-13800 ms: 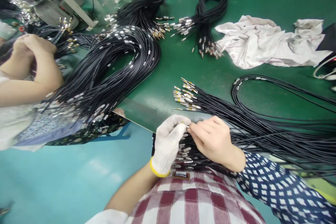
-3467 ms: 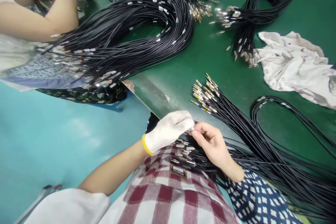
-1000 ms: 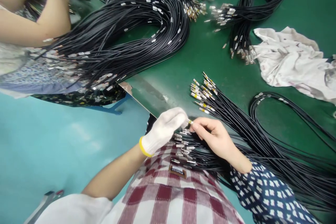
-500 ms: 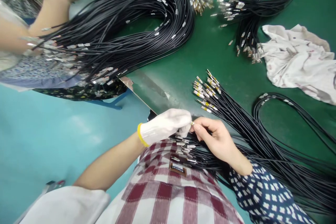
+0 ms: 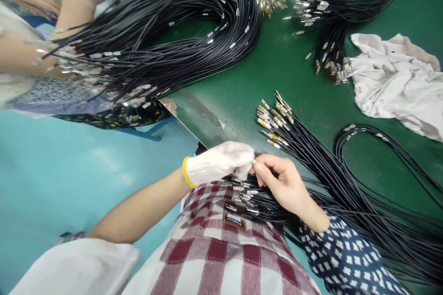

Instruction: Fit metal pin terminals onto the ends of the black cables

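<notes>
— Two hands meet at one small cable end [image 5: 255, 162]: your gloved left hand [image 5: 221, 159] and your bare right hand [image 5: 285, 184]. What has just changed?

— Its yellow band, visible between your fingertips a second ago, is now covered by your glove; only a pale speck shows. For the work in hand, this probably means you must judge the piece by feel.

— And the state of each grip?

— Left: gloved fingers folded closed about the cable end. Right: thumb and forefinger pinched on the same piece.

— What lies around, and what obstructs?

— Your glove chiefly blocks the view. Silver-tipped ends [image 5: 244, 193] crowd just beneath your hands, near your checked apron [image 5: 228, 258], so room there looks tight. Beyond your right hand, a bundle of black cables [image 5: 309, 156] with yellow-marked ends crosses the green bench [image 5: 228, 87]. Farther off: a white cloth [image 5: 394, 83] at right, a large coil [image 5: 194, 55] at upper left, and a co-worker's arm [image 5: 20, 57], well apart from yours.
</notes>
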The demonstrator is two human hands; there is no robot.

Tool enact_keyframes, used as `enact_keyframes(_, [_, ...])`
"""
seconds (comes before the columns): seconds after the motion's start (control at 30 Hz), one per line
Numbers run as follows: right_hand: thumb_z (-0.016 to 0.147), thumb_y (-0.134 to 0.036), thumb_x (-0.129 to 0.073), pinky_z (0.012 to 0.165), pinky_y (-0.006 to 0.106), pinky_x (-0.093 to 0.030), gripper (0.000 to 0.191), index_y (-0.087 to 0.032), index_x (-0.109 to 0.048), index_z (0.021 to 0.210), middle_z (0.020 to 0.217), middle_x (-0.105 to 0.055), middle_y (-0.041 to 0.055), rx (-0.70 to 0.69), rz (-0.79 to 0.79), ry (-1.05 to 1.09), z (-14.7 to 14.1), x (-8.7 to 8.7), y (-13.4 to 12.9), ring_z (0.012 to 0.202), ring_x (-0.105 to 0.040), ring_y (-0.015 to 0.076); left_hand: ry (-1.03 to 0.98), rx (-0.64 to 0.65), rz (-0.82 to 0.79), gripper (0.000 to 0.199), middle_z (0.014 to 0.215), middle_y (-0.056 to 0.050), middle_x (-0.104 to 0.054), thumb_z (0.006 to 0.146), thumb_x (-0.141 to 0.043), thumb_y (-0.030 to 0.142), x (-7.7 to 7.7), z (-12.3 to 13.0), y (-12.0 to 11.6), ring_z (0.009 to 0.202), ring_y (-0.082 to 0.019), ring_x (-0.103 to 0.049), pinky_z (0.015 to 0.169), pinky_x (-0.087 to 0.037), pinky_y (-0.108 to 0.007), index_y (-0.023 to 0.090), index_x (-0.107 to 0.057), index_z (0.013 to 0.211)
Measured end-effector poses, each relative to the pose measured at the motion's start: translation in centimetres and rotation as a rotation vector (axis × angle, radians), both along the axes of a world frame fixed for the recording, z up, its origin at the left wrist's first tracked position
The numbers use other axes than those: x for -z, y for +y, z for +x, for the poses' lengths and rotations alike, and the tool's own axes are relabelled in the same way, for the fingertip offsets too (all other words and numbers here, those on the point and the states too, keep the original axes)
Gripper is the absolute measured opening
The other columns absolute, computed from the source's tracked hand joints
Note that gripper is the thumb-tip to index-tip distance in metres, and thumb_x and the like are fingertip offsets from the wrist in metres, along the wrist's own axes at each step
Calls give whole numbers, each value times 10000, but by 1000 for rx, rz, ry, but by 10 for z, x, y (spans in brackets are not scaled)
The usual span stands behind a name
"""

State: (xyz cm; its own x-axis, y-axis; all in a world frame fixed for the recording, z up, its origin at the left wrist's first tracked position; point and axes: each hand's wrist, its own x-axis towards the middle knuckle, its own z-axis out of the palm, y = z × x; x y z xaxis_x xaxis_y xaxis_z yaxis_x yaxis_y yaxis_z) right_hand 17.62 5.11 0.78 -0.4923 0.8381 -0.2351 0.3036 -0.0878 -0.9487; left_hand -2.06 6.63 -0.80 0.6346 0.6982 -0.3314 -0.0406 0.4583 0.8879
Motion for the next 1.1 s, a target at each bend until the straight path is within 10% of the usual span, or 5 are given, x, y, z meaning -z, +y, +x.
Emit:
enact_keyframes(0.5, [980, -482, -529, 521, 247, -366, 402, -178, -641, 742, 551, -502, -33, 24, -67, 39, 0, 0, 1, 511, -442, 120, -39, 101, -50, 393, 632, -17, -547, 910, -566, 465, -6, -1, 12, 632, -147, -505, 656, -448, -295, 175, -550, 645])
enact_keyframes(0.77, [961, -477, -543, 487, 246, -303, 382, -167, -652, 766, 527, -447, -50, 63, -135, 43, -1, 9, 3, 486, -387, 109, -256, -502, -100, 284, 896, -61, -660, 918, -541, 442, -5, 37, 26, 868, -182, -643, 879, -505, -338, 174, -635, 899])
enact_keyframes(1.1, [979, -345, -510, 521, 233, -342, 311, -179, -639, 751, 537, -500, -49, -1, -186, -90, -7, 17, 10, 504, -442, 107, -477, -387, -326, 752, 872, -121, -729, 988, -164, 672, 18, 70, 61, 952, -262, -704, 903, -524, -385, 139, -686, 892])
